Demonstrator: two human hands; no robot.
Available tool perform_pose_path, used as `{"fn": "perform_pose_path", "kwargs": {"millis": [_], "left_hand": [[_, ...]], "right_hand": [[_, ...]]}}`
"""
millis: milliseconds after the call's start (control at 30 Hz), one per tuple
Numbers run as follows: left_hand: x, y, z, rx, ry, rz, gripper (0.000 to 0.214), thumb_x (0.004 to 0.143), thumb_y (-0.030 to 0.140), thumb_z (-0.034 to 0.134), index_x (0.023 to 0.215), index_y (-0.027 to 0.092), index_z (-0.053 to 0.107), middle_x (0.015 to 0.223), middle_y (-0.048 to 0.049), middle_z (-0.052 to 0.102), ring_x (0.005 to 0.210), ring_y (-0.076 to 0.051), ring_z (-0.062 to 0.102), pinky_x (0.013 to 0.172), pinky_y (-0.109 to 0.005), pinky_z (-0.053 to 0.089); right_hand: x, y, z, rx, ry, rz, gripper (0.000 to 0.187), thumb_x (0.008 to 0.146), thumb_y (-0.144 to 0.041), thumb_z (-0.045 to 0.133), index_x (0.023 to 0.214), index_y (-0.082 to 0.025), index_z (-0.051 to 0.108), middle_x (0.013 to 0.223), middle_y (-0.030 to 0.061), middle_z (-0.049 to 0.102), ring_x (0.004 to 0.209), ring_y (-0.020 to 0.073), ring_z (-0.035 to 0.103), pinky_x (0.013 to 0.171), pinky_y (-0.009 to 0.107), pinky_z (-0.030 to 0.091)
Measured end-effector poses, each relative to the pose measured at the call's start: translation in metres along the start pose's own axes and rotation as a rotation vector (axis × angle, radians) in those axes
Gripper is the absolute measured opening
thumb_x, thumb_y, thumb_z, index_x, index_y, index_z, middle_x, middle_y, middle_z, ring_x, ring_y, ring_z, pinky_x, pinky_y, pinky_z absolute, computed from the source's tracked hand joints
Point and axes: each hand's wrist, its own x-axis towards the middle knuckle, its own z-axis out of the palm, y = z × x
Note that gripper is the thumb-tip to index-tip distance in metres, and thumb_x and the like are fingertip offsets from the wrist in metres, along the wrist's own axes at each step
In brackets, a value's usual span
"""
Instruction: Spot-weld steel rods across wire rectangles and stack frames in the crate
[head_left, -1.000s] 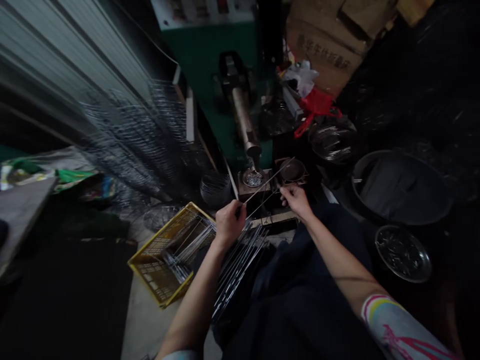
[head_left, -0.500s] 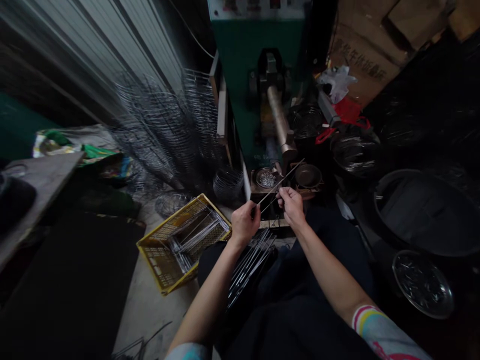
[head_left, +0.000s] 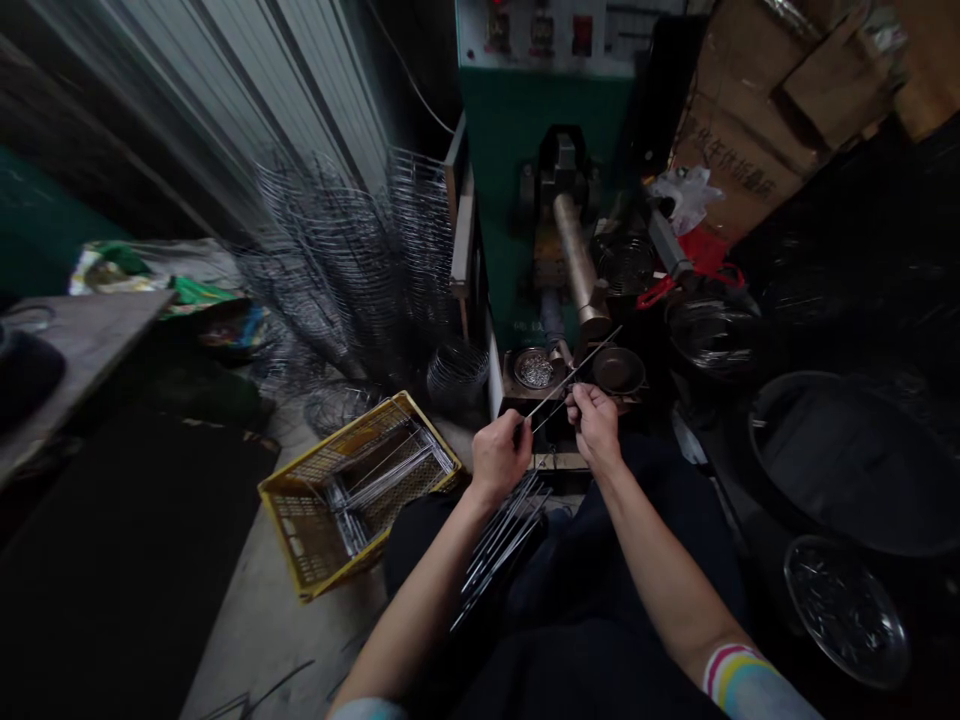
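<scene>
A thin bent metal wire (head_left: pixel 568 378) slants up and to the right in front of the green machine. My left hand (head_left: pixel 501 456) is closed around its lower end. My right hand (head_left: pixel 595 420) is closed in a pinch by the wire's near strand, under the machine's electrode tips (head_left: pixel 561 352); what lies between those fingertips is too small to make out. A small dish of tiny metal pieces (head_left: pixel 535 371) stands just beyond my hands, with a dark round dish (head_left: pixel 619 371) to its right. A bundle of straight wires (head_left: pixel 504 545) lies on my lap, below my left hand.
A yellow plastic crate (head_left: pixel 304 572) holding bent wires stands on the floor at left. Stacked wire baskets (head_left: pixel 341 250) rise behind it. The green machine (head_left: pixel 499 150) fills the centre back. At right are a large dark tub (head_left: pixel 847 460) and a clear bowl of small pieces (head_left: pixel 846 610).
The head view has shifted, so the machine appears lower and further right. Both hands keep close to the same place before the machine, with the wire still held at the same slant.
</scene>
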Motion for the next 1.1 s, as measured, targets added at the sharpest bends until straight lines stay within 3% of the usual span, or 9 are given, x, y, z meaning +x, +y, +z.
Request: {"fn": "perform_pose_path", "kwargs": {"millis": [667,867,1100], "left_hand": [[0.009,0.004,0.001,0.005,-0.013,-0.039,0.018,0.092,0.026,0.050,0.075,0.021,0.053,0.063,-0.0013,0.060,0.055,-0.014,0.053,0.055,-0.026,0.034],[0.012,0.005,-0.001,0.029,0.000,-0.009,0.021,0.092,0.025,0.050,0.071,0.020,0.054,0.062,-0.0019,0.060,0.054,-0.013,0.053,0.054,-0.026,0.032],[0.024,0.003,0.004,0.044,-0.033,0.067,0.015,0.090,0.024,0.051,0.077,0.020,0.055,0.066,-0.0032,0.063,0.058,-0.015,0.057,0.056,-0.026,0.033]], "right_hand": [[0.007,-0.007,0.006,-0.036,-0.009,0.001,0.033,0.068,-0.045,0.076,0.073,-0.019,0.056,0.064,-0.0040,0.055,0.046,0.0045,0.040,0.042,0.019,0.031],[0.006,-0.010,0.004,-0.051,-0.033,0.059,0.031,0.070,-0.045,0.074,0.070,-0.020,0.056,0.062,-0.0029,0.055,0.045,0.0065,0.039,0.039,0.021,0.030],[0.016,-0.020,-0.007,-0.136,-0.006,-0.010,0.038,0.068,-0.049,0.075,0.064,-0.019,0.053,0.053,-0.0060,0.049,0.040,0.0046,0.037,0.035,0.018,0.026]]}}
